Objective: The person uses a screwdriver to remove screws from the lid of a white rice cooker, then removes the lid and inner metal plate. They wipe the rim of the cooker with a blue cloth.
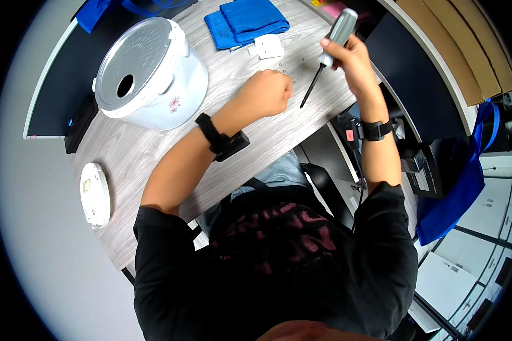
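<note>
My right hand (pixel 355 63) grips a screwdriver (pixel 340 34) by its grey handle, and the dark shaft slants down toward the table. Close by on the left, my left hand (pixel 265 92) is curled into a fist over the table; whatever may be inside its fingers is hidden. Several tiny screw-like bits (pixel 284 71) lie on the wood between the hands. Just beyond the fist rests a small white plastic piece (pixel 267 46). To the left stands a white rice cooker body (pixel 179 94) with a pink flower print; its grey slotted round face (pixel 139 48) has a dark hole.
Folded blue cloths (pixel 253 23) lie at the far side of the wood-grain table (pixel 125 165). A white oval plastic part (pixel 95 196) sits at the left edge. On the right are cardboard boxes (pixel 455 45), a blue bag (pixel 452 199) and a cable (pixel 358 170).
</note>
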